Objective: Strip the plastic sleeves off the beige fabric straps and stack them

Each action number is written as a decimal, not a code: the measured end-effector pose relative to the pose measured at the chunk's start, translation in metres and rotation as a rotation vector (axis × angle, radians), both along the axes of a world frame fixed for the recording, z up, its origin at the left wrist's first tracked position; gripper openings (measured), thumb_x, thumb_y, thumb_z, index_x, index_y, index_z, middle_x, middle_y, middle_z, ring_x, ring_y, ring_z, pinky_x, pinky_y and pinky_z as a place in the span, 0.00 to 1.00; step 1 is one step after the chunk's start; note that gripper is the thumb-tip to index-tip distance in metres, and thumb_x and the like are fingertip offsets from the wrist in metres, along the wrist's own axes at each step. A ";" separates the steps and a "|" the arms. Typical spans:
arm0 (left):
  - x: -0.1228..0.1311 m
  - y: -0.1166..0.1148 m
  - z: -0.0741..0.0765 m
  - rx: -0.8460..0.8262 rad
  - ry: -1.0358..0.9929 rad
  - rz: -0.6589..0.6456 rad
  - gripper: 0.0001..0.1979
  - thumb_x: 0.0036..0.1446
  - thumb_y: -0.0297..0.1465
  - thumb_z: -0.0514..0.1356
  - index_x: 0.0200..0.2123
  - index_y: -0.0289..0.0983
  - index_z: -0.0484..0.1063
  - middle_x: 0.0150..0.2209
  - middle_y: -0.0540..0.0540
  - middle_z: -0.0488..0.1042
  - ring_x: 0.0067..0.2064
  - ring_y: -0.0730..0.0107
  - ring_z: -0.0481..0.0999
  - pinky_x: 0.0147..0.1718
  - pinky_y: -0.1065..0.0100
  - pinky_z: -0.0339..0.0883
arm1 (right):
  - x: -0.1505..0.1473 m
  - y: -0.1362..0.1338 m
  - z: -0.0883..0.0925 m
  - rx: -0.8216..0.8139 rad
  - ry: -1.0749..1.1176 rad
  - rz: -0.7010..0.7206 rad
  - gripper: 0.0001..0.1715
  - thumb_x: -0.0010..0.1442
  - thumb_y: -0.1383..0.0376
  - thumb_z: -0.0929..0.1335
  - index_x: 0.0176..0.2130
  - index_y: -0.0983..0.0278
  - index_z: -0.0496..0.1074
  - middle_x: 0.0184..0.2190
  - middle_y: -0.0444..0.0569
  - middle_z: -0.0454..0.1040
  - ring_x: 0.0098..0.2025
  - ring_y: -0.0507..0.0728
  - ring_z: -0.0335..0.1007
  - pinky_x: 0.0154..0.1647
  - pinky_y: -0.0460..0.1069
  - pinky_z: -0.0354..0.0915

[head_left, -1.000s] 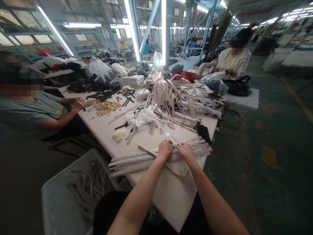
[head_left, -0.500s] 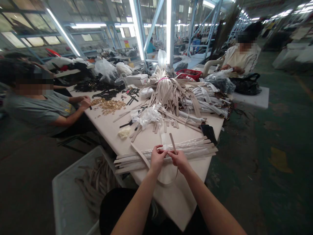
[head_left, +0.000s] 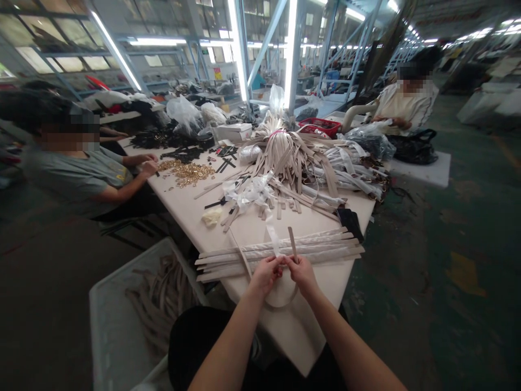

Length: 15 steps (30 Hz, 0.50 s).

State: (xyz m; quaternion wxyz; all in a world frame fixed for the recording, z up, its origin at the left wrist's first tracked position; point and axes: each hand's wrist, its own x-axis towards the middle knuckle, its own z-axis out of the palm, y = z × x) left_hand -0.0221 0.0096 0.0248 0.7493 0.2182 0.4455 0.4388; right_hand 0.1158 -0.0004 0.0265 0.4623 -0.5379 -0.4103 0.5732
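Observation:
My left hand (head_left: 265, 273) and my right hand (head_left: 302, 272) are close together over the near end of the white table (head_left: 297, 326). Both pinch one beige strap (head_left: 292, 242), whose end sticks up between them while the rest loops down below my hands. A thin clear plastic film (head_left: 273, 234) rises from my left fingers. Just beyond my hands lies a row of wrapped beige straps (head_left: 325, 247) across the table. Further back a big heap of beige straps (head_left: 285, 155) is piled up.
A grey bin (head_left: 118, 326) with loose straps stands at my left by the table. A black phone (head_left: 350, 220) lies near the right table edge. Gold metal fittings (head_left: 189, 172) lie before a seated person at left. Another person sits at the far right.
My hands have lifted off the row of straps and drawn toward me with one strap, whose end now stands upright, and clear film peels away from it.

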 end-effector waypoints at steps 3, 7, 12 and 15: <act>0.003 0.001 -0.001 0.015 0.002 0.005 0.17 0.46 0.35 0.73 0.36 0.29 0.78 0.31 0.45 0.77 0.21 0.82 0.67 0.21 0.76 0.60 | 0.002 0.001 0.002 0.039 -0.033 -0.018 0.28 0.54 0.44 0.71 0.28 0.68 0.74 0.16 0.43 0.62 0.16 0.48 0.50 0.15 0.44 0.45; 0.006 0.007 0.000 0.001 -0.009 0.084 0.15 0.46 0.34 0.73 0.34 0.30 0.77 0.30 0.46 0.76 0.22 0.81 0.68 0.21 0.76 0.62 | 0.005 0.000 0.006 -0.025 -0.004 -0.012 0.31 0.55 0.41 0.68 0.30 0.67 0.73 0.15 0.38 0.55 0.15 0.47 0.46 0.14 0.43 0.45; 0.003 0.018 0.003 -0.052 -0.094 0.287 0.11 0.49 0.30 0.72 0.32 0.31 0.76 0.28 0.47 0.76 0.23 0.79 0.71 0.21 0.76 0.64 | 0.010 -0.016 0.013 -0.037 0.069 0.024 0.34 0.63 0.39 0.59 0.41 0.66 0.72 0.16 0.37 0.57 0.15 0.47 0.45 0.14 0.43 0.46; 0.000 0.022 0.006 -0.058 -0.130 0.326 0.09 0.51 0.29 0.71 0.33 0.31 0.75 0.29 0.47 0.76 0.23 0.79 0.71 0.21 0.76 0.65 | 0.011 -0.028 0.016 0.030 -0.037 0.050 0.33 0.65 0.41 0.59 0.37 0.66 0.73 0.16 0.39 0.59 0.17 0.49 0.51 0.17 0.43 0.51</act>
